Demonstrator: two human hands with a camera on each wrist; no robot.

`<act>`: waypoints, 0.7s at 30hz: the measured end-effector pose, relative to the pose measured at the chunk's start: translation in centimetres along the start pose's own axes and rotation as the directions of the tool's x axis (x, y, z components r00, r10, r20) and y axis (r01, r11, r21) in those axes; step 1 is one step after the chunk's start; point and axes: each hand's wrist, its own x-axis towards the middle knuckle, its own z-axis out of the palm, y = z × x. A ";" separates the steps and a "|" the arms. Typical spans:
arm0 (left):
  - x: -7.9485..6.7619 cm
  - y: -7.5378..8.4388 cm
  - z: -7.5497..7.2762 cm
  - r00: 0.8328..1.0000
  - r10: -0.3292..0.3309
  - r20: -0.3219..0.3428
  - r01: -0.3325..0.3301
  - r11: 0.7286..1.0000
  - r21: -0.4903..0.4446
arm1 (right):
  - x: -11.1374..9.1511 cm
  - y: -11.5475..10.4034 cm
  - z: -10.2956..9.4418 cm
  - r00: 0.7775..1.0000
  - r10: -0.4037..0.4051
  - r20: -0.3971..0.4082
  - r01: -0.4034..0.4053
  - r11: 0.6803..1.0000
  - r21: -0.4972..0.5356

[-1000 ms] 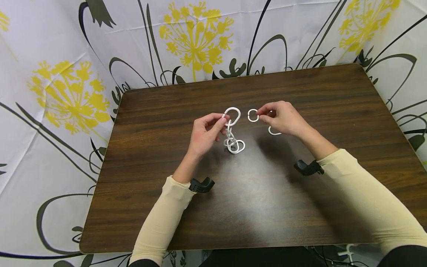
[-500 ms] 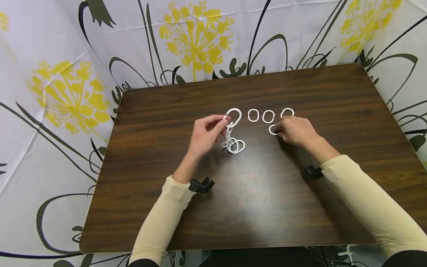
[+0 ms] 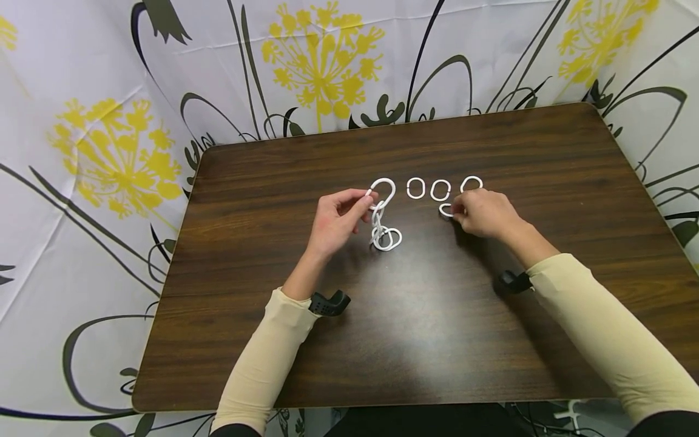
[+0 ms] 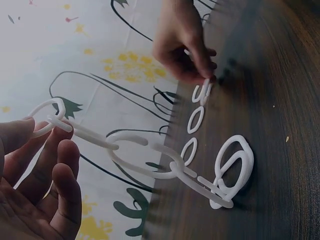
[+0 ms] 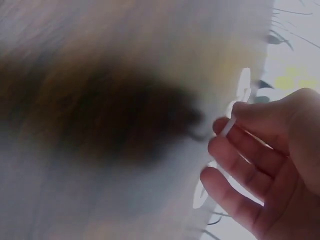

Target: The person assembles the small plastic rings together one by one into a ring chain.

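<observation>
The left hand (image 3: 338, 220) pinches the top of a white chain (image 4: 90, 135), whose lowest links rest bunched on the brown table (image 3: 262, 261). Over to the right, the right hand (image 3: 486, 213) pinches one loose link (image 5: 228, 127). Three spare links (image 3: 432, 191) lie just beyond; flowered cloth (image 3: 218, 60) hangs at the far side.

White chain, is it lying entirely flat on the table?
No, the left hand holds one end of the white chain above the table.
</observation>
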 end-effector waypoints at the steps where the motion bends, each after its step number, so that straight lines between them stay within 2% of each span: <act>1: 0.0 0.0 0.0 1.000 -0.001 0.001 0.001 1.000 -0.001 | 0.0 -0.2 -0.2 1.000 -0.003 -0.004 0.003 1.000 0.029; 5: 0.0 -0.1 0.0 1.000 -0.004 0.000 0.004 1.000 -0.003 | 0.3 -1.2 -1.3 0.996 -0.036 -0.077 0.049 0.981 0.186; 9: 0.1 -0.1 0.0 1.000 -0.015 0.000 0.015 1.000 0.005 | 0.5 -2.9 -2.6 0.979 -0.048 -0.196 0.115 0.930 0.349; 12: 0.1 -0.1 0.0 1.000 -0.023 0.002 0.023 1.000 0.009 | 0.4 -4.4 -3.6 0.968 -0.015 -0.252 0.145 0.850 0.507; 16: 0.2 -0.1 0.0 1.000 -0.018 0.007 0.018 1.000 0.015 | 0.2 -6.5 -4.8 0.957 0.039 -0.287 0.179 0.701 0.691; 21: 0.3 0.1 0.0 1.000 -0.007 0.005 0.007 1.000 0.028 | -0.3 -8.9 -5.7 0.957 0.064 -0.282 0.204 0.540 0.817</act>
